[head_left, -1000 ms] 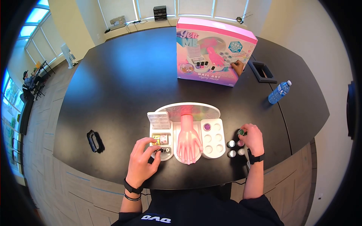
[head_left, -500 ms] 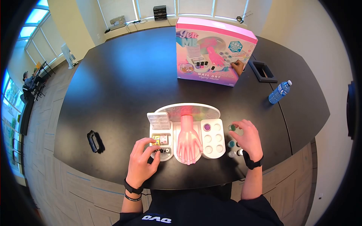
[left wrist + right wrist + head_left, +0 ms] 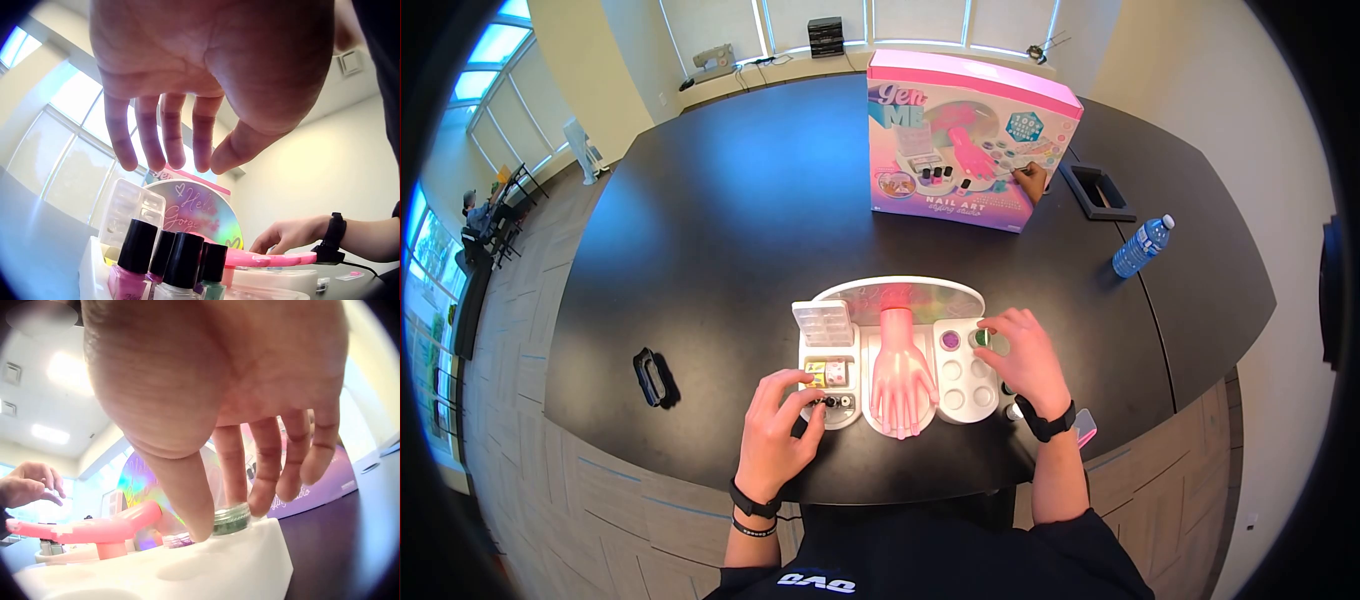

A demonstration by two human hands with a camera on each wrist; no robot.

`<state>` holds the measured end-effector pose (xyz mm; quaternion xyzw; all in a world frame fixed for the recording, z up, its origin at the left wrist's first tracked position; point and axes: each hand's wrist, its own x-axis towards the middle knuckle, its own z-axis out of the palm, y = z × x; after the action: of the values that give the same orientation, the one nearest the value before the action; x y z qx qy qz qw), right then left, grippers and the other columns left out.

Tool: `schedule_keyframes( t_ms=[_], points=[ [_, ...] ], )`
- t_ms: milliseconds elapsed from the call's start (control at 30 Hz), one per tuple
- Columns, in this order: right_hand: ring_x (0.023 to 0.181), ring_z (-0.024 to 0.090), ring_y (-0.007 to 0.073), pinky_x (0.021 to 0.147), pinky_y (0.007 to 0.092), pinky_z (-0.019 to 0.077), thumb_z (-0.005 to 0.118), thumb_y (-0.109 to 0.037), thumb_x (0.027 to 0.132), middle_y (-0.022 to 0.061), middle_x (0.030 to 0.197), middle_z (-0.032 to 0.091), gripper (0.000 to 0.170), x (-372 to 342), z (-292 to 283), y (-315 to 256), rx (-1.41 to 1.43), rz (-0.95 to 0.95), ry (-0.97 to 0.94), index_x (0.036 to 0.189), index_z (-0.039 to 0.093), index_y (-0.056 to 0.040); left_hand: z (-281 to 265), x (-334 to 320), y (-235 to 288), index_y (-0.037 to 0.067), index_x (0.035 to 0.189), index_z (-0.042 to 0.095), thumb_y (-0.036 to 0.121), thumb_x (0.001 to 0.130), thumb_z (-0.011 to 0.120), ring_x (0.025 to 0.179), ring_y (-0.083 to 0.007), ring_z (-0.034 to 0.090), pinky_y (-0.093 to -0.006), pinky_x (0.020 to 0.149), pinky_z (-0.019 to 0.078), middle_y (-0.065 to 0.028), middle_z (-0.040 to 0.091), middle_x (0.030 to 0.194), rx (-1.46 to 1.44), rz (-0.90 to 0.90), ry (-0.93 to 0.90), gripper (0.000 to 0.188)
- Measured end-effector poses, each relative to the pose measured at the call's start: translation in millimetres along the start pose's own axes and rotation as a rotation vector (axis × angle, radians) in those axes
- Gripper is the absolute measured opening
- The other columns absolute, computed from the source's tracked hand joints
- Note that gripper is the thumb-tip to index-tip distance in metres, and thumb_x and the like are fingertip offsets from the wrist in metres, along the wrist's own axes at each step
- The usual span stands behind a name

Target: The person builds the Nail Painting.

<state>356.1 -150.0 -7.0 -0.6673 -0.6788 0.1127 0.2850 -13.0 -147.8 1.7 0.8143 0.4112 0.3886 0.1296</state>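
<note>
In the right wrist view the right hand point(image 3: 250, 375) pinches a small green jar point(image 3: 231, 519) between thumb and fingers, at the white tray point(image 3: 269, 556) with round wells. A purple jar point(image 3: 950, 341) sits in the well beside it. The left hand point(image 3: 778, 428) hovers, fingers relaxed, over the left compartments, where nail polish bottles point(image 3: 181, 262) with black caps stand beneath it; it holds nothing visible. Between the two sides lies a pink model hand point(image 3: 898, 375), in front of a curved iridescent panel point(image 3: 200, 209).
Behind stands a pink box point(image 3: 970, 140), with a water bottle point(image 3: 1143, 246) and a black table insert point(image 3: 1097, 192) to its right. A black object point(image 3: 654, 378) lies at the left. More small jars point(image 3: 1012, 411) are partly hidden beneath the right hand.
The right hand has carried the green jar leftward from the group of jars on the table to the tray's upper right well. The left hand has barely moved.
</note>
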Motion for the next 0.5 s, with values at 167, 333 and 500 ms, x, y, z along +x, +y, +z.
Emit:
schedule_keyframes(
  t_ms=[167,333,500],
  points=[
    [0.107,0.065,0.0337,0.096,0.0451,0.0552,0.088,-0.015,0.083,0.0094,0.11,0.074,0.033,2.0,3.1,2.2,-0.028,0.007,-0.026,0.114,0.08,-0.0058,-1.3,-1.8,-0.6,0.003,0.106,0.073,-0.002,0.085,0.079,0.114,-0.0373,0.068,-0.0465,0.096,0.0563,-0.0142,0.07,0.124,-0.003,-0.01,-0.003,0.023],
    [0.107,0.065,0.0337,0.096,0.0454,0.0549,0.089,-0.015,0.083,0.0097,0.109,0.073,0.033,3.7,5.1,4.2,-0.025,0.005,-0.03,0.114,0.08,-0.0058,-1.2,-2.0,0.0,0.003,0.106,0.073,-0.002,0.085,0.079,0.114,-0.0369,0.068,-0.0463,0.097,0.0562,-0.014,0.07,0.123,0.0,-0.015,-0.003,0.022],
    [0.106,0.065,0.0334,0.096,0.0453,0.0547,0.089,-0.015,0.083,0.0096,0.109,0.073,0.034,3.4,5.4,4.6,-0.015,0.008,-0.028,0.114,0.08,-0.0056,0.7,-1.3,-0.4,0.003,0.106,0.073,-0.002,0.085,0.079,0.115,-0.0371,0.067,-0.0463,0.097,0.056,-0.0142,0.07,0.124,-0.001,-0.013,-0.007,0.022]
  ],
)
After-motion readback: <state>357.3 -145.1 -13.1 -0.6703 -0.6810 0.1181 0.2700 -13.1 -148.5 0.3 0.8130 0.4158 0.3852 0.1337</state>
